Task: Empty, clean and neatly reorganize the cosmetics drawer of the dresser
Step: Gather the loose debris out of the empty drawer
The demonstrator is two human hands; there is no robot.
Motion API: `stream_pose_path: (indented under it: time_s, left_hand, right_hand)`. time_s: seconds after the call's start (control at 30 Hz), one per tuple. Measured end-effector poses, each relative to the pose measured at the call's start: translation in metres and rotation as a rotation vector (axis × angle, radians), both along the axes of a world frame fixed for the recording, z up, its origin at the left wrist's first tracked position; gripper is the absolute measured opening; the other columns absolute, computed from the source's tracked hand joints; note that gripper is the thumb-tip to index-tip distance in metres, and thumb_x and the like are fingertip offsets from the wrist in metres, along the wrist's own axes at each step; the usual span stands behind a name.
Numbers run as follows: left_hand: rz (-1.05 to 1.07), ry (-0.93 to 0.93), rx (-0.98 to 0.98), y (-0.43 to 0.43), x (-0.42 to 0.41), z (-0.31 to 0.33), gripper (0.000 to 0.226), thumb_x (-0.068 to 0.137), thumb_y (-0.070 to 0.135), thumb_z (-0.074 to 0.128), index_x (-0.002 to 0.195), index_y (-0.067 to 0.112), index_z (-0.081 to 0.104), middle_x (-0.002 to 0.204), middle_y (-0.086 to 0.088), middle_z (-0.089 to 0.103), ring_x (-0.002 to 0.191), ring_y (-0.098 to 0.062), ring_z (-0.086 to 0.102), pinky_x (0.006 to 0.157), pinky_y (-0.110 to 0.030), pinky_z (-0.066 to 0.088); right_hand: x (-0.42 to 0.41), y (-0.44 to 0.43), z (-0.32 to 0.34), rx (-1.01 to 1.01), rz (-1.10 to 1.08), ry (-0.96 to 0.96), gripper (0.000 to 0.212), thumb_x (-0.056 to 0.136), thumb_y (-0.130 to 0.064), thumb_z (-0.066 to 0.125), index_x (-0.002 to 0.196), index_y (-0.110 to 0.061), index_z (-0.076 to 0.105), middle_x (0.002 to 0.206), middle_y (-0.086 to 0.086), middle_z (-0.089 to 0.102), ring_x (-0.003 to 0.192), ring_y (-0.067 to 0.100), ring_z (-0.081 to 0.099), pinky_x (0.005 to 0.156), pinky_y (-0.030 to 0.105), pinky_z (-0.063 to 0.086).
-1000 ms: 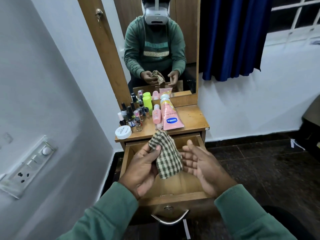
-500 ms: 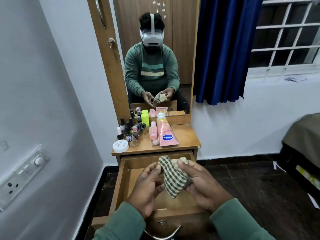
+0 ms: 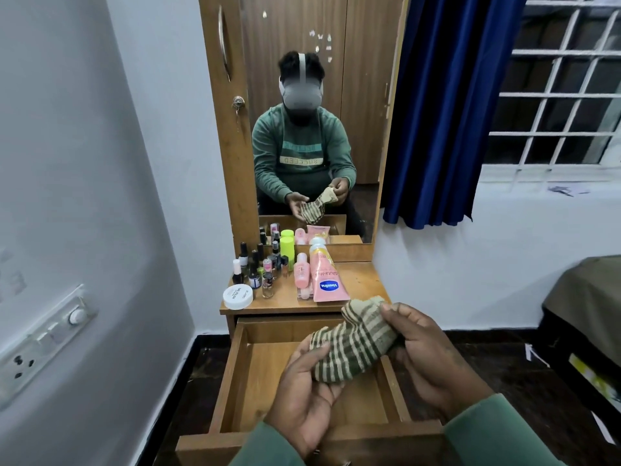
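Both hands grip the checked cloth [image 3: 356, 348]: my left hand [image 3: 302, 395] cradles its lower end and my right hand [image 3: 426, 358] pinches the upper, bunching the soft weave into a wad, I judge for wiping. Below them, the bare wooden drawer [image 3: 268, 391] stands pulled out. Glossy bottles [image 3: 265, 267] and tubes [image 3: 324, 280] crowd the counter [image 3: 359, 280].

cloth [image 3: 353, 344]: woven, matt | drawer [image 3: 235, 375]: smooth wood | tube [image 3: 324, 277]: glossy plastic
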State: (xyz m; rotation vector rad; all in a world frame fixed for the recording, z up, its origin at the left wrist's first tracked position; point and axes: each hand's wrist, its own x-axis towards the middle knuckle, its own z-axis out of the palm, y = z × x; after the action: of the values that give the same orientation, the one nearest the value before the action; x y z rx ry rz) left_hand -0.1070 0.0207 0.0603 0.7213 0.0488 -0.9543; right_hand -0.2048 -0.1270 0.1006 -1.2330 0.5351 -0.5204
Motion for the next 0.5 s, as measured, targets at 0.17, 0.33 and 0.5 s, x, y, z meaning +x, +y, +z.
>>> stream_pose_path:
  time_s: [0.17,0.33,0.5]
  left_hand:
    - [0.004,-0.041,-0.009,-0.001,-0.002,-0.003,0.071,0.076,-0.005,0.064,0.142,0.017,0.051,0.128,-0.022,0.070,0.113,-0.039,0.071,0.081,-0.051,0.062]
    - [-0.035,-0.147,-0.017,-0.020,-0.015,-0.003,0.076,0.079,-0.017,0.062,0.137,0.032,0.055,0.133,-0.021,0.064,0.112,-0.043,0.070,0.078,-0.054,0.062]
    - [-0.022,-0.374,0.007,-0.048,-0.022,-0.009,0.079,0.078,-0.024,0.064,0.130,0.036,0.067,0.128,-0.008,0.072,0.117,-0.033,0.069,0.095,-0.056,0.058]
  right_hand:
    - [-0.012,-0.020,0.009,0.201,0.036,-0.082,0.037,0.104,-0.023,0.048,0.129,-0.001,0.066,0.126,0.018,0.072,0.115,0.027,0.068,0.104,0.046,0.048]
    - [-0.018,-0.049,0.012,0.273,0.081,-0.070,0.041,0.107,-0.023,0.043,0.135,0.000,0.063,0.133,0.021,0.068,0.125,0.031,0.064,0.118,0.051,0.038]
    - [-0.013,-0.091,0.016,0.236,0.153,-0.024,0.043,0.110,-0.025,0.038,0.138,-0.001,0.061,0.137,0.022,0.065,0.128,0.033,0.060,0.118,0.051,0.040]
